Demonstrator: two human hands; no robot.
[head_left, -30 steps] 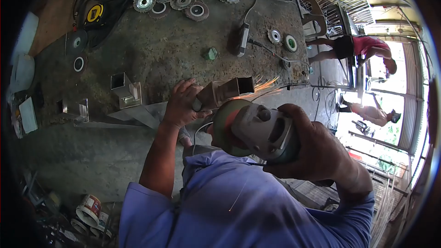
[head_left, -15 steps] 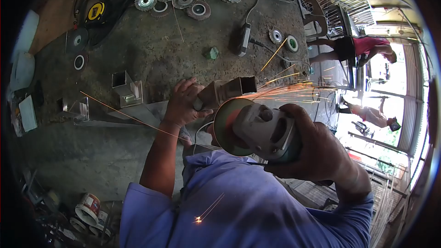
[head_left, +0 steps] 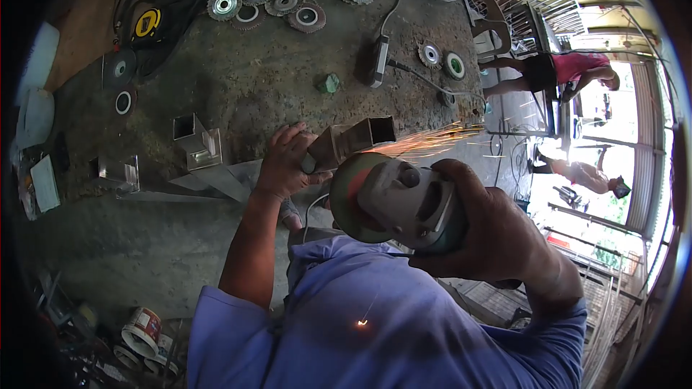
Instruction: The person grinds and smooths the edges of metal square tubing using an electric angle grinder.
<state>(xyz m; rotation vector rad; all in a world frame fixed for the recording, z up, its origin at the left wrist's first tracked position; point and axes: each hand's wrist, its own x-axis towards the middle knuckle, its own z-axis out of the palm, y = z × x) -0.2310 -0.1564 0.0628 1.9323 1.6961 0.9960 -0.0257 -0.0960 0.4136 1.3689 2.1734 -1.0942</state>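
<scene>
My left hand (head_left: 290, 162) is wrapped around the near end of a short square metal tube (head_left: 349, 138) at the bench's edge. The tube's hollow end points right. An angle grinder (head_left: 407, 202) is gripped in my right hand (head_left: 497, 234), its disc (head_left: 353, 198) against the side of the tube. Orange sparks (head_left: 425, 142) stream off to the right from the contact. The disc hides part of the tube's near side. Left of my left hand stand two other cut square tube pieces, one welded-looking corner (head_left: 198, 144) and a smaller one (head_left: 122, 171).
Several used grinding discs (head_left: 287, 1) lie on the worn bench (head_left: 238, 65), with a tape measure (head_left: 148, 23) and a power socket on a cord (head_left: 380, 61). A green lump (head_left: 329, 83) sits mid-bench. Two people (head_left: 577, 68) are beyond the bench at right. Buckets (head_left: 143, 328) stand lower left.
The spark stream has become shorter and denser, and the long stray sparks at left are gone. The grinder and my right hand have shifted slightly left. Both hands keep their grips.
</scene>
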